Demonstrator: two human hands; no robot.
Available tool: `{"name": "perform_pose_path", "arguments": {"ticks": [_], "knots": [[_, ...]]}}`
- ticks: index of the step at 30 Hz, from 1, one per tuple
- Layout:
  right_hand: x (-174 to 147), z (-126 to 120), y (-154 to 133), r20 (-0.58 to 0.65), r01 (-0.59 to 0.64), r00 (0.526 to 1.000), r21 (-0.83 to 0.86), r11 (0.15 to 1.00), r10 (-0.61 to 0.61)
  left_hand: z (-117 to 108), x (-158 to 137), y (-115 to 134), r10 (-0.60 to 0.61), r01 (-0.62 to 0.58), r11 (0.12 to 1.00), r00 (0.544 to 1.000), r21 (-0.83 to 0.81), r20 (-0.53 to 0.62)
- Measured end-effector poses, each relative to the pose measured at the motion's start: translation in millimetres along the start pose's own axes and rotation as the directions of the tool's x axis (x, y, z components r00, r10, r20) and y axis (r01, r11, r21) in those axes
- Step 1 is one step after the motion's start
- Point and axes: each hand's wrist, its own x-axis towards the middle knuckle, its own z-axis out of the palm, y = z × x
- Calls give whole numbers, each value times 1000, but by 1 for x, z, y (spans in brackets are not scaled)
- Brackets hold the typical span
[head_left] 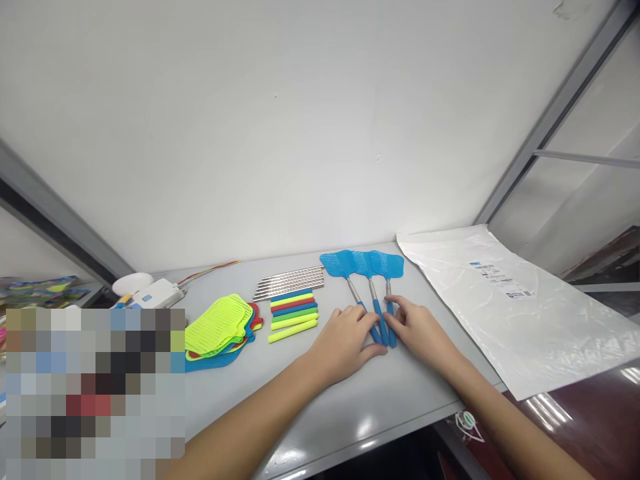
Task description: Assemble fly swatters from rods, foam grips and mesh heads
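Three blue fly swatters with metal shafts lie side by side on the grey table, heads toward the wall: the left swatter (337, 263), the middle swatter (371, 288) and the right swatter (393, 265). Their heads overlap and their handles come together near me. My left hand (345, 337) is closed about the left swatter's handle, thumb and forefinger near its lower end. On the other side, my right hand (417, 330) has its curled fingers and thumb at the right swatter's handle. The middle handle lies between both hands.
Left of the swatters are metal tubes (290, 283), coloured handles (294, 310) and a pile of loose swatter heads (220, 327). A white plastic mailer bag (465, 300) covers the right side. A white device (157, 293) sits at the left, beside a blurred-out area.
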Motion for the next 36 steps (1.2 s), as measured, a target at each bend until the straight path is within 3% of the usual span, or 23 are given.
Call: {"name": "perform_pose_path", "arguments": {"ticks": [12, 22, 36], "knots": [[-8, 6, -6, -22, 10, 1000, -104, 995, -12, 2, -3, 1, -8, 8, 1000, 1000, 14, -20], [-3, 13, -9, -40, -60, 998, -225, 973, 52, 1, -7, 1, 9, -9, 999, 1000, 53, -1], [-7, 12, -10, -43, -68, 997, -233, 970, 60, -4, -9, -1, 20, -19, 999, 1000, 47, -19]]}}
